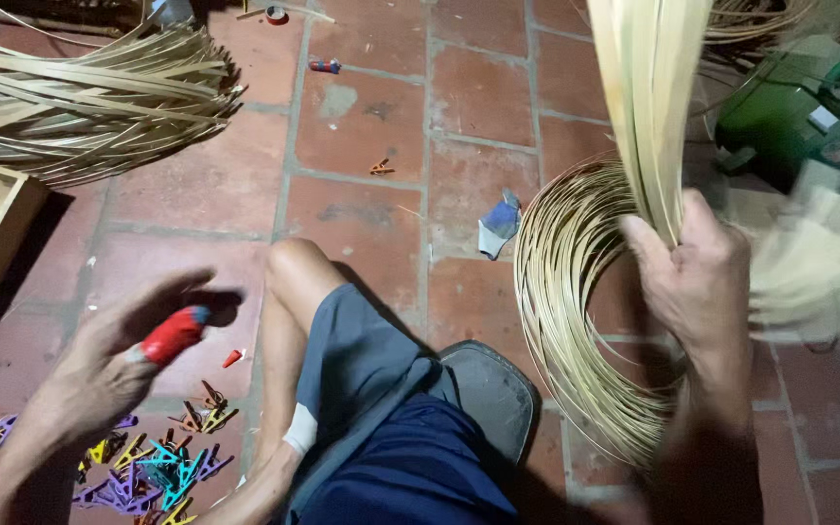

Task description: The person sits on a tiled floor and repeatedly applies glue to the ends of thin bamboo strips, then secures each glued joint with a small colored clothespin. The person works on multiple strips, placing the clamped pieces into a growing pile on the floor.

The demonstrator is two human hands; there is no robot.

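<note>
Both hands are busy: the right hand (697,282) is clenched around a bundle of pale bamboo strips (648,107) that rises past the top of the view, just above a coiled ring of thin strips (561,292) standing on the brick floor (362,126). The left hand (119,365) hovers with fingers spread, holding nothing, one finger wrapped in red tape (172,333), over scattered coloured clips (153,467). Its blurred lower ends suggest shaking, so strips might slide loose or snag the coil.
</note>
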